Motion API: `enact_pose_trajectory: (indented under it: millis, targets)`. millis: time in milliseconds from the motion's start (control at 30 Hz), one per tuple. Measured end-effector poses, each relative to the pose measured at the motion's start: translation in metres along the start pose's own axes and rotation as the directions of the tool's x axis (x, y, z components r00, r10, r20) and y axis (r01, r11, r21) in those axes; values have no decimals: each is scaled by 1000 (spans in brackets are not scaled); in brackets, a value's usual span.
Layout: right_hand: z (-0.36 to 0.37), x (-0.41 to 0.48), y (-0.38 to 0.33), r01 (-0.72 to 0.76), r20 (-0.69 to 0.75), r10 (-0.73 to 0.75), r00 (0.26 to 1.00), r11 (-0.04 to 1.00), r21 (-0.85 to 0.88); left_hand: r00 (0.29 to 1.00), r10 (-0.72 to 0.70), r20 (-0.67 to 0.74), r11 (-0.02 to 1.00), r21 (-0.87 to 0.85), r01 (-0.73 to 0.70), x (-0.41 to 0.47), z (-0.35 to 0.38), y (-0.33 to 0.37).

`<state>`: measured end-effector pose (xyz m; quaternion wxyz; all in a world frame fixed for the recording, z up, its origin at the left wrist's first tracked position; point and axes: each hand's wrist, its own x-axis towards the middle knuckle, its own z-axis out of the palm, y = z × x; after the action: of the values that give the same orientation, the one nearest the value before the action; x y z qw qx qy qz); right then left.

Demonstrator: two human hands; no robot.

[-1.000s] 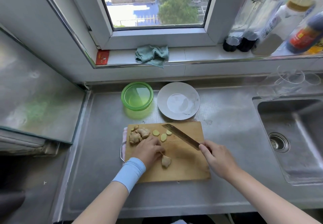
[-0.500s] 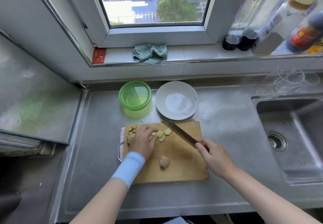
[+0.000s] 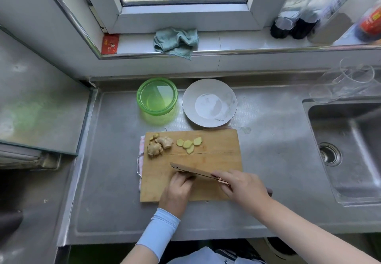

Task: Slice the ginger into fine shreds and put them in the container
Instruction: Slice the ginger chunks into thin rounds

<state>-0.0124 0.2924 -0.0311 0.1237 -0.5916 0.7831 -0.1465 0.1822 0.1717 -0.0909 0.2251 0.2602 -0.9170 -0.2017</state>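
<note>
The right hand [image 3: 241, 187] is gripping the kitchen knife [image 3: 191, 170] by its handle, with the blade lying across the near middle of the cutting board [image 3: 218, 150]. The left hand [image 3: 177, 189] is curling its fingertips right against the blade. What they are pinning is hidden, and a slip there is risking a nicked knuckle. Ginger knobs [image 3: 159, 145] and slices [image 3: 188, 144] are waiting at the board's far left corner, the green container [image 3: 156, 112] sitting beyond its far edge.

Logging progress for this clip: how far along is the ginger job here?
Done: a few slices lie on the cutting board. In hand: the right hand grips the knife, its blade beside the curled left hand; whatever that hand steadies is hidden. Left: ginger knobs uncut, no shreds visible, green container empty.
</note>
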Motion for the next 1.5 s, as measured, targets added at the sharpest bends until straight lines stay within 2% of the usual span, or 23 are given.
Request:
enact_pose_trajectory:
  millis: [200,367,833,1033,1200,1500]
  targets:
    - [2,-14,-7,5,3,-5,1000,999,41,998,-25,-61,998,57,28,-5,8,-1]
    - [-7,-24,-14,-17,20,16,1000,1000,27,993,-100,-60,991,86,105,-9,13,3]
    - [-12,-28,-18,-23,76,24,997,1000,-14,983,-184,-19,983,9,184,-4,9,9]
    - [-13,-27,-18,-39,130,41,991,999,-14,976,-219,16,976,-19,219,-3,7,9]
    - [-19,-21,-19,-121,267,110,957,992,25,977,-211,-20,977,-46,210,-2,5,12]
    - [-24,-14,-24,-163,337,141,931,986,37,974,-223,-44,972,-87,219,-2,3,12]
